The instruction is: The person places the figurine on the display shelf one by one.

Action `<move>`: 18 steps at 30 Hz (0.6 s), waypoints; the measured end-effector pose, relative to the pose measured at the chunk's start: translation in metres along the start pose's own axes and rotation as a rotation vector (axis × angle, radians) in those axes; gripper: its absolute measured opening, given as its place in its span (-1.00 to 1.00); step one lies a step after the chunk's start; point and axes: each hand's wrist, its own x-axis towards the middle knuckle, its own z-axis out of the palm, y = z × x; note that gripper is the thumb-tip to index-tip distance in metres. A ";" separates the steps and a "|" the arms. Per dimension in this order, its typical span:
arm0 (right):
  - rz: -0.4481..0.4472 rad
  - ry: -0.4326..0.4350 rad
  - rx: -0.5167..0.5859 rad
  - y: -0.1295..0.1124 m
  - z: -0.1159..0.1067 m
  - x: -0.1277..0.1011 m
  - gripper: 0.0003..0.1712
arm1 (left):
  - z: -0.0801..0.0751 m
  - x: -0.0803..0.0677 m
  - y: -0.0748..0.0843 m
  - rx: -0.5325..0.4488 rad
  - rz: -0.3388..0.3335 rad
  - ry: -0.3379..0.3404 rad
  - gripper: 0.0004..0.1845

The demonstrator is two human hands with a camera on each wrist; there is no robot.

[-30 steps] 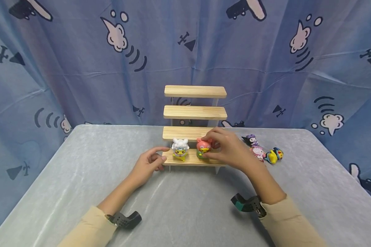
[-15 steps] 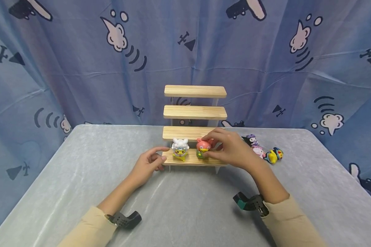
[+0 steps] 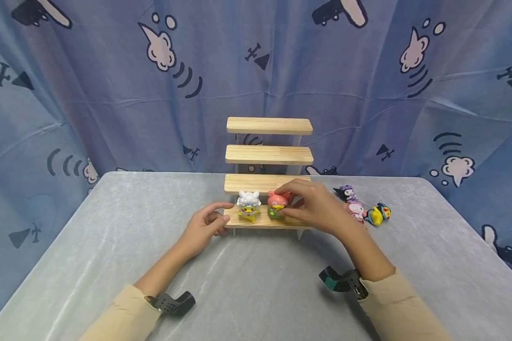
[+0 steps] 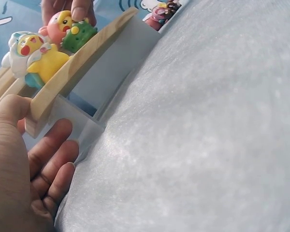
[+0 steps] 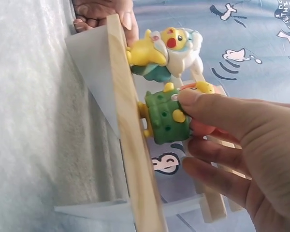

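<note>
My right hand (image 3: 313,204) pinches a pink-headed figurine with a green body (image 5: 166,118) between thumb and fingers. Its feet meet the lowest board of a wooden tiered display shelf (image 3: 268,126). Left of it on the same board stands a yellow figurine in a white hood (image 3: 249,207), facing forward. My left hand (image 3: 205,226) grips the left end of that lowest board, thumb and index finger at its edge; in the left wrist view the other fingers hang loosely curled beside the clear side support (image 4: 79,118).
Right of the shelf, several figurines lie close together on the grey cloth-covered table (image 3: 256,293): a purple-and-black one (image 3: 347,193), a pink-and-white one (image 3: 356,210) and a yellow-and-blue one (image 3: 377,215). A blue printed curtain (image 3: 111,57) hangs behind the table.
The pink-and-green figurine has shifted slightly left along the lowest board with my right hand, closer to the white-hooded one. My left hand has stayed at the board's end.
</note>
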 end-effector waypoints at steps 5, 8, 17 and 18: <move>-0.001 0.000 0.007 -0.002 0.003 0.001 -0.51 | 0.000 0.000 0.000 0.004 -0.001 0.001 -0.66; -0.002 0.005 -0.012 -0.003 0.003 0.001 -0.51 | 0.000 0.000 0.000 0.004 0.001 0.001 -0.66; -0.030 0.032 -0.032 -0.001 0.000 0.000 -0.47 | 0.000 0.000 0.001 0.003 -0.002 0.004 -0.66; -0.029 0.035 -0.039 -0.001 -0.002 -0.001 -0.46 | 0.000 0.000 0.001 0.003 -0.002 0.004 -0.66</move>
